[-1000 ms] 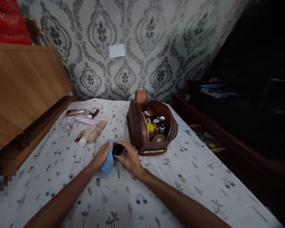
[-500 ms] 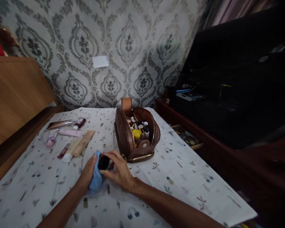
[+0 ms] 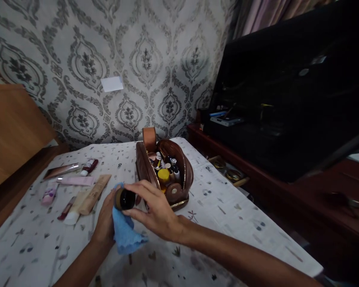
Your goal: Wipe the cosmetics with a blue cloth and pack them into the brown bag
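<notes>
Between my two hands is a small round jar (image 3: 126, 199) with a black lid, tilted so that its dark end faces right. My left hand (image 3: 105, 221) is closed round a light blue cloth (image 3: 127, 237) pressed against the jar's left side; the cloth's loose end hangs below. Thumb and fingers of my right hand (image 3: 155, 209) pinch the jar's black end. Just beyond my right hand stands an open brown toiletry bag (image 3: 143, 163), holding several small bottles and a yellow-lidded jar (image 3: 163, 174).
Several cosmetic tubes lie at the left, among them a beige tube (image 3: 95, 193) and a pink tube (image 3: 76, 181). All rests on a patterned white cloth (image 3: 227, 239). At the right are a black television (image 3: 272, 99) and an open drawer (image 3: 241, 182) with bangles.
The view has turned right, and things appear shifted left. My hands have raised the jar slightly and turned it, and more of the blue cloth hangs down below.
</notes>
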`<state>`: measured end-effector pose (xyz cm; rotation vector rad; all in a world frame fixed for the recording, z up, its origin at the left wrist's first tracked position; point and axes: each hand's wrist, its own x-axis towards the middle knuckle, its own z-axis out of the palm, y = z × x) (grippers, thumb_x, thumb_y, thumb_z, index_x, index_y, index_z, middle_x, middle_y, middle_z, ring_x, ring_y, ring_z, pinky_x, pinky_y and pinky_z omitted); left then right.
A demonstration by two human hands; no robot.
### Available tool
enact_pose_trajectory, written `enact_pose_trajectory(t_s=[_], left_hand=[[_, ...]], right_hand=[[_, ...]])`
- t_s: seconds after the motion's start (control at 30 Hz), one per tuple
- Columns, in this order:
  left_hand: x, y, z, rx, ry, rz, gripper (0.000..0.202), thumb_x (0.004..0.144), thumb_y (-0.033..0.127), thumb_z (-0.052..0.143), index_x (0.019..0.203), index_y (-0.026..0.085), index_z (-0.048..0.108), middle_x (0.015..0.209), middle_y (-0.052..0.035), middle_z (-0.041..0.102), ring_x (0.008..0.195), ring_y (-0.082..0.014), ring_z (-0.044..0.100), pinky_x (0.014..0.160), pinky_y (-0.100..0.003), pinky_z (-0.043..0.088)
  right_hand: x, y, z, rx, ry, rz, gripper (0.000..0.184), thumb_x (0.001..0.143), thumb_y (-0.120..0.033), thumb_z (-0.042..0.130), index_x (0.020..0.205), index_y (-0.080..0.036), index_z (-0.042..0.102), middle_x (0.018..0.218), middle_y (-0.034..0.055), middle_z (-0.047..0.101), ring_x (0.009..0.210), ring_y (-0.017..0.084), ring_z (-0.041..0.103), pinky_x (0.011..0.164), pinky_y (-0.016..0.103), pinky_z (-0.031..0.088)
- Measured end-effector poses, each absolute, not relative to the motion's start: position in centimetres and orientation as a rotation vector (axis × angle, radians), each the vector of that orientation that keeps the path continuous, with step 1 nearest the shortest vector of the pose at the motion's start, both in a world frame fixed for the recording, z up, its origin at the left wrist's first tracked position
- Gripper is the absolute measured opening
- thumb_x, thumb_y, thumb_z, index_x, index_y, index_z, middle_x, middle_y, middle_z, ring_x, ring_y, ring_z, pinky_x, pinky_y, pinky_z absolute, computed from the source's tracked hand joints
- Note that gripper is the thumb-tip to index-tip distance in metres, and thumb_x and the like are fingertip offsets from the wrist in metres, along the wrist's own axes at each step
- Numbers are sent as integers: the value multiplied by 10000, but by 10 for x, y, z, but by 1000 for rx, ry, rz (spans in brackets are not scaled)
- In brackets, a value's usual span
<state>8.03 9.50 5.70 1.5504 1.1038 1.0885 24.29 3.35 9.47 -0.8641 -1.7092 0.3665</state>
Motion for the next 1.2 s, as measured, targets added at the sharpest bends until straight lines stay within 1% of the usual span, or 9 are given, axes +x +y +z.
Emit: enact_pose_trajectory(t_s=[0.13,0.27,0.33,0.43,0.5,0.7,0.83,0.97,1.2], left_hand=[[115,100,92,1489,1045,1232,464,819,567,571,1092,204,665,1088,-50,728,1203,-293,579,1032,-392,474],[134,110,113,1676,824,1099,480,858,539,553,1163,182,658,1134,-60,718,1117,-278,634,973,-364,510],[137,114,113,1869,809,1026,460,902,494,513,1203,176,654,1171,-71,714,1115,-276,641,961,-361,516],[136,117,106,2187,830,938,427,962,401,449,1299,200,616,1294,-75,667,1210,-263,606,1013,-364,489],[134,118,100,2344,826,922,414,986,354,416,1340,221,585,1347,-70,635,1244,-240,591,1032,-354,480],[131,121,93,2625,720,1014,389,1006,258,399,1366,204,537,1260,-86,681,1137,-185,662,918,-271,539],[130,123,91,2694,671,1106,385,1003,209,409,1373,181,513,1269,-92,680,1133,-172,666,900,-237,536],[128,123,91,2717,650,1139,372,1006,206,414,1363,166,511,1266,-96,685,1118,-162,675,899,-222,532],[128,122,91,2714,654,1134,368,1008,210,418,1363,164,503,1264,-96,689,1080,-150,694,885,-201,537]], right_hand=[[266,42,118,-909,-1743,323,471,881,-326,695,1330,-248,574,1138,70,633,1000,201,626,897,345,534],[291,52,139,-981,-1728,332,411,860,-335,715,1248,-229,633,1029,47,651,856,176,633,771,312,556],[305,61,149,-999,-1663,377,388,851,-339,716,1215,-223,649,1017,41,659,876,181,640,752,309,557],[328,81,161,-1019,-1559,474,373,830,-313,721,1181,-207,653,1025,36,687,941,193,654,790,325,556],[343,97,165,-1048,-1519,517,357,810,-282,729,1143,-175,658,992,44,707,886,182,666,786,322,553],[367,131,164,-1258,-1589,490,313,766,-195,732,1069,-132,686,848,22,704,747,151,639,676,270,511],[371,143,161,-1426,-1721,360,357,747,-143,747,1100,-130,695,853,11,706,730,134,620,689,255,473],[372,153,162,-1668,-1889,218,379,778,-169,740,1150,-123,690,924,46,724,784,156,635,708,255,451],[365,176,164,-1980,-2189,81,357,814,-213,712,1164,-143,700,1141,110,726,1067,242,659,832,258,463]])
